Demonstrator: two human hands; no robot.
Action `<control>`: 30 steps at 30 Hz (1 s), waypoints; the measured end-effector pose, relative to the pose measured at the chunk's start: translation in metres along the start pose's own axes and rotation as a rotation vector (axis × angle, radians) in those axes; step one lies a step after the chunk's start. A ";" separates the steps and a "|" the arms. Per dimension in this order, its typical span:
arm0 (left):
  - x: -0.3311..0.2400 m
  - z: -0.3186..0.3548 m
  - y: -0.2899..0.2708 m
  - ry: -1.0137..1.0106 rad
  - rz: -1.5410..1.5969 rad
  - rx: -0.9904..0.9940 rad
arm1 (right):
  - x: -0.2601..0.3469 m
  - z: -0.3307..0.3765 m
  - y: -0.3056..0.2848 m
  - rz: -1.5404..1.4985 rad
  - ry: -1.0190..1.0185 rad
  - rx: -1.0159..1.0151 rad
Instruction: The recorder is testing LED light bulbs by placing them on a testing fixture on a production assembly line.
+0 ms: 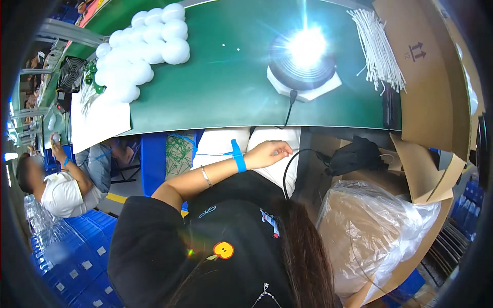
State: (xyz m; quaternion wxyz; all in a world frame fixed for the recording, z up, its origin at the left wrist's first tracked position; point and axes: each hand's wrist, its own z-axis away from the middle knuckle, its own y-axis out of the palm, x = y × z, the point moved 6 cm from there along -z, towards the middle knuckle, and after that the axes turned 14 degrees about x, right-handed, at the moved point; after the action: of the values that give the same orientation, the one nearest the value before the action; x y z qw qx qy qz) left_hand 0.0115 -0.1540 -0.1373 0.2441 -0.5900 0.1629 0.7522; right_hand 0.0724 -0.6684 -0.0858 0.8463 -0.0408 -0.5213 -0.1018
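My left hand rests over my lap on the white trousers, palm turned inward. Its fingers are loosely bent, and nothing shows in them. Around that wrist sits a blue strap, with a thin silver bracelet further up the forearm. Close to the fingertips a black cable curves past toward a black cloth bundle. My right hand does not show. In front of me a brightly glowing lamp stands on a dark ribbed round body with a white base.
White globe bulbs cluster on the green table at left, near a white sheet. White wires lie at right by a cardboard box. A plastic-lined carton stands below. Another person sits at left.
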 end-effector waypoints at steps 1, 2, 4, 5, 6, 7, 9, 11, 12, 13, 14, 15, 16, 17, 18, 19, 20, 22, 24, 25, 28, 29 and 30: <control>-0.001 0.001 0.000 0.006 -0.017 0.009 | 0.006 0.014 -0.008 -0.024 -0.028 -0.023; -0.003 0.002 0.000 0.000 -0.045 0.020 | 0.011 0.029 -0.015 -0.048 -0.055 -0.046; -0.018 0.003 0.001 0.100 -0.188 0.057 | 0.022 0.061 -0.028 -0.098 -0.108 -0.092; -0.027 0.002 0.004 0.135 -0.208 0.091 | 0.028 0.086 -0.041 -0.121 -0.140 -0.133; -0.037 -0.001 0.007 0.197 -0.278 0.078 | 0.031 0.106 -0.057 -0.145 -0.167 -0.171; -0.047 -0.002 0.009 0.259 -0.348 0.066 | 0.034 0.127 -0.072 -0.170 -0.194 -0.210; -0.074 -0.005 0.013 0.244 -0.602 0.070 | 0.040 0.176 -0.104 -0.223 -0.255 -0.294; -0.095 -0.005 0.010 0.164 -0.776 0.061 | 0.053 0.226 -0.123 -0.262 -0.328 -0.365; -0.111 -0.006 0.009 0.235 -0.765 0.036 | 0.067 0.235 -0.148 -0.236 -0.425 -0.235; -0.126 -0.007 0.009 0.292 -0.764 0.004 | 0.079 0.233 -0.132 -0.337 -0.475 -0.039; -0.144 -0.007 0.010 0.409 -0.703 -0.031 | 0.098 0.234 -0.115 -0.435 -0.522 0.159; -0.161 -0.006 0.016 0.527 -0.660 -0.044 | 0.117 0.236 -0.085 -0.375 -0.576 0.190; -0.180 -0.005 0.020 0.651 -0.562 -0.039 | 0.129 0.235 -0.045 -0.333 -0.560 0.306; -0.199 -0.003 0.028 0.733 -0.502 0.019 | 0.136 0.229 -0.002 -0.298 -0.542 0.423; -0.213 -0.002 0.037 0.838 -0.456 0.041 | 0.141 0.222 0.065 -0.301 -0.457 0.661; -0.229 0.003 0.039 0.958 -0.434 0.011 | 0.138 0.213 0.102 -0.141 -0.472 0.614; -0.240 0.011 0.042 1.040 -0.461 -0.045 | 0.116 0.188 0.149 -0.222 -0.435 0.841; -0.252 0.029 0.030 1.086 -0.587 -0.123 | 0.099 0.169 0.216 -0.270 -0.462 1.271; -0.254 0.037 0.015 1.139 -0.611 -0.121 | 0.086 0.146 0.311 -0.138 -0.275 1.287; -0.246 0.036 0.010 1.143 -0.631 -0.121 | 0.076 0.124 0.361 -0.090 -0.180 1.306; -0.218 0.061 -0.049 1.037 -0.333 -0.182 | 0.034 0.133 0.430 0.065 0.132 1.419; -0.208 0.068 -0.064 0.948 -0.291 -0.238 | 0.022 0.140 0.433 0.119 0.231 1.427; -0.194 0.083 -0.080 0.904 -0.288 -0.384 | 0.013 0.153 0.448 0.170 0.344 1.477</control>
State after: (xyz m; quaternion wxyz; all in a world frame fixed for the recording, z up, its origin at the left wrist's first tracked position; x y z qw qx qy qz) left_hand 0.0251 -0.0771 0.0748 0.1378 -0.9070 0.0279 0.3971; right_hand 0.0404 -0.2064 0.0121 0.7279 0.5122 -0.3101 0.3341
